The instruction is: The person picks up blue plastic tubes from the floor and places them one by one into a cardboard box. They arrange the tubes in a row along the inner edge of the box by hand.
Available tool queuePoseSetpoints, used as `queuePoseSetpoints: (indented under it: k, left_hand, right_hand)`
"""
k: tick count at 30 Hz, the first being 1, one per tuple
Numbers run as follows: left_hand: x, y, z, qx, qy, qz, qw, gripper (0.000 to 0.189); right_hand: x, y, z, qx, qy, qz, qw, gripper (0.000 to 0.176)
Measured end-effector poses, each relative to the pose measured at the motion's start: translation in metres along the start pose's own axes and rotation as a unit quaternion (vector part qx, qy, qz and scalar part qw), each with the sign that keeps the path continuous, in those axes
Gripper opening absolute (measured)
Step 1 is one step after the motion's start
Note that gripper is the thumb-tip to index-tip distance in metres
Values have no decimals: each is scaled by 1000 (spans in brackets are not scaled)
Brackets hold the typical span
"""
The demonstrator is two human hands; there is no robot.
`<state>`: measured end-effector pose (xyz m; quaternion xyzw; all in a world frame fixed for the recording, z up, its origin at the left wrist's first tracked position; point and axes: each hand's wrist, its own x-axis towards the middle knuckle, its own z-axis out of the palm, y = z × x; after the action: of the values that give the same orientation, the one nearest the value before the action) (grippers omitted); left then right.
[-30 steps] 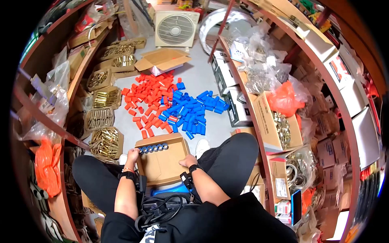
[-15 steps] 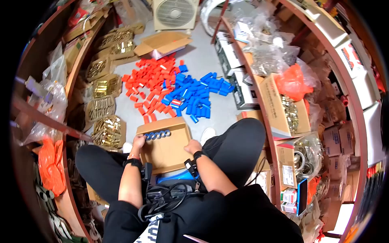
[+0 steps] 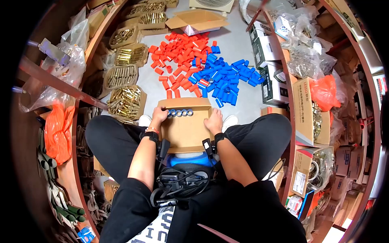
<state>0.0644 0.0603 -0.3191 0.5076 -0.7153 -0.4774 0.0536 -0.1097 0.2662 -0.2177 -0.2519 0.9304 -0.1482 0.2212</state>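
Since the last look, the right hand [image 3: 214, 121] has slid a little toward the far end of the shallow box [image 3: 186, 131]. The view has swung too, cutting off most of the fan [image 3: 211, 4] at the top.

The shallow box is plain brown cardboard, smooth and open-topped, between the person's bent knees, with something blue and glossy [image 3: 190, 159] just beyond its near edge. Inside, along the far wall, a short row of blue rings [image 3: 184, 113] stands on end, pale-lined and round-mouthed. The left hand [image 3: 159, 115] holds the left wall, fingers curled over the rim beside the row; the right hand holds the opposite wall, fingers over its rim. The row looks much as it did.

Beyond, on the grey floor [image 3: 239, 52], short tubes lie heaped, red tubes [image 3: 182, 52] to the left and blue tubes [image 3: 223, 77] to the right, smooth and matt. An open carton [image 3: 196, 21] sits behind them. Cardboard trays [image 3: 142, 99] of shiny, brass-coloured fittings line the left, and a crinkled orange bag [image 3: 59, 131] hangs farther left.
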Motion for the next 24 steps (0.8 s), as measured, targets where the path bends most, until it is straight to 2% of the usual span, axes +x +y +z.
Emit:
queuePoseSetpoints:
  k: [2, 3, 6, 8, 11, 14, 18, 21, 24]
  left_hand:
    - [-15, 25, -11, 109, 7, 31, 994, 39]
    - [-28, 46, -20, 139, -20, 11, 990, 41]
    - [-28, 49, -25, 213, -19, 47, 976, 43]
    - [-24, 45, -24, 230, -41, 38, 972, 50]
    - [-30, 48, -20, 250, -48, -6, 967, 54]
    - [-49, 84, -28, 307, -57, -51, 949, 52]
    - [-42, 73, -24, 383, -45, -21, 922, 51]
    - [-43, 77, -24, 425, -43, -11, 904, 47]
    - [-42, 76, -21, 456, -26, 7, 890, 41]
  right_hand:
    - [7, -4, 4, 0, 11, -49, 999, 59]
    - [11, -4, 7, -14, 14, -73, 997, 60]
    - [23, -5, 14, -63, 2, -117, 991, 65]
    - [31, -2, 24, -94, 7, -132, 987, 67]
    - [33, -3, 28, -95, 7, -139, 986, 65]
    - [35, -7, 29, -106, 13, -140, 984, 58]
    - [39, -15, 24, -166, -14, -124, 978, 52]
    - [42, -15, 24, -184, 1, -138, 973, 47]
    - [42, -19, 20, -153, -13, -125, 980, 42]
